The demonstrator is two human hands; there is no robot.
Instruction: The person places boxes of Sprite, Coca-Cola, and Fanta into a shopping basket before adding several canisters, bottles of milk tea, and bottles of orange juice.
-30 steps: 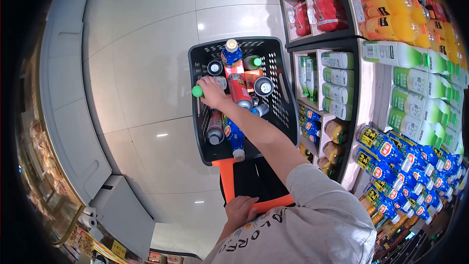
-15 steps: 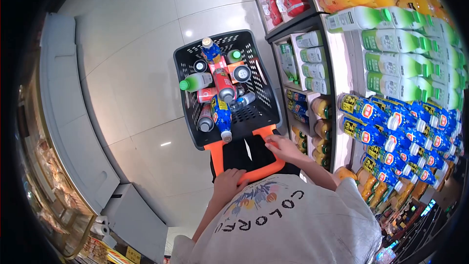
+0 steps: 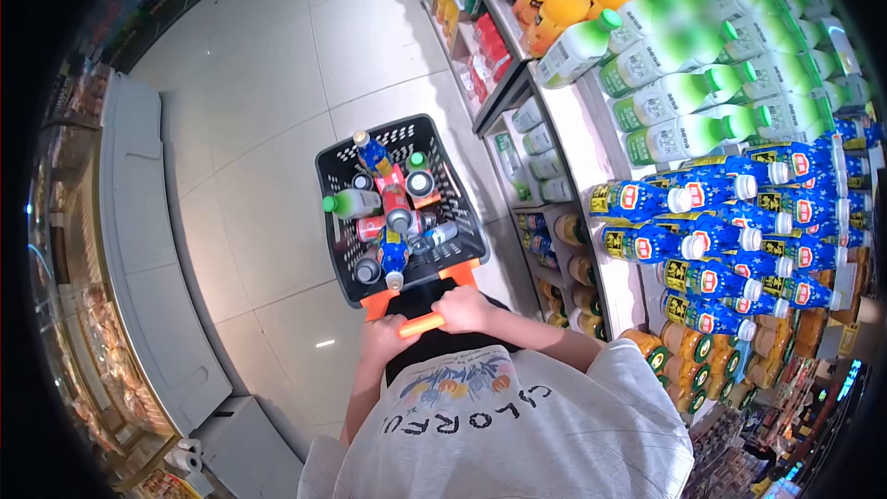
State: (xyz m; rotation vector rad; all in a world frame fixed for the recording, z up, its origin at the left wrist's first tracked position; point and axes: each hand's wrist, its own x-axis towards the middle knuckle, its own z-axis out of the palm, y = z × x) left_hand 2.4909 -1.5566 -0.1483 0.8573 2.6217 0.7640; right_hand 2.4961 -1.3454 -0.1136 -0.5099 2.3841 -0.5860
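Note:
A black shopping basket [image 3: 460, 222] with an orange handle [image 3: 422, 324] stands in front of me. Around the left part of that handle my left hand [image 3: 383, 340] is closed. My right hand [image 3: 464, 309] grips its right side. Inside the basket lie several drinks: a blue starry bottle [image 3: 393, 251] near the handle, another blue bottle [image 3: 372, 153] at the far end, a white bottle with a green cap [image 3: 354, 204], a red can [image 3: 395, 203], a grey-topped can [image 3: 368, 270] and a small clear bottle [image 3: 434, 237].
Shelves on my right hold white-green bottles [image 3: 679, 134], blue starry bottles [image 3: 707, 245], orange juice bottles [image 3: 562, 5] and brown jars [image 3: 688, 342]. Along my left runs a light counter [image 3: 152, 249] with packaged food [image 3: 120, 346]. A tiled floor [image 3: 249, 129] stretches ahead between them.
My right hand has shifted from the handle's upper right corner down onto its grip bar. The basket appears lower and slightly left in view, and the shelves have swung round.

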